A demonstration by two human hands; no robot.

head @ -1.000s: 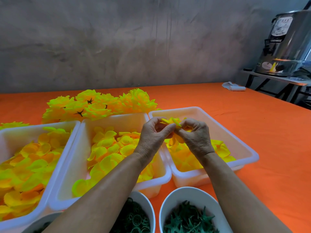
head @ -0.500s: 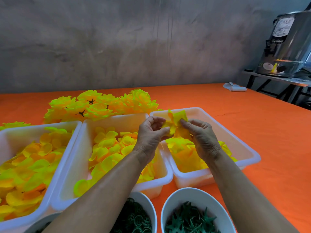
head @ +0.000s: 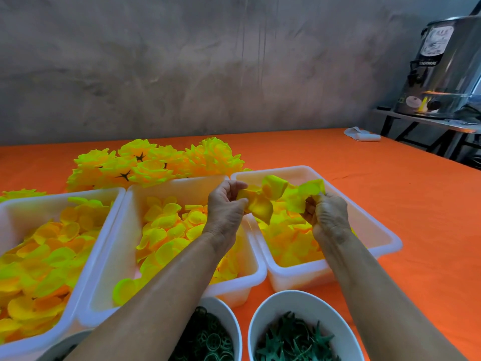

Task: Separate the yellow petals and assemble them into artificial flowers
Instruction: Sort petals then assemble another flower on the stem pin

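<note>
Fingers (head: 240, 201) of both hands are pinched on stuck yellow petals (head: 273, 196); thin petals could be torn if pulled hard.

Three white bins (head: 125, 230) sit side by side, touching, with no gap between them. Two bowls (head: 307, 300) block the near edge. A pile of flowers (head: 156, 165) sits behind the bins. Bare orange cloth (head: 416, 217) lies open to the right.
</note>
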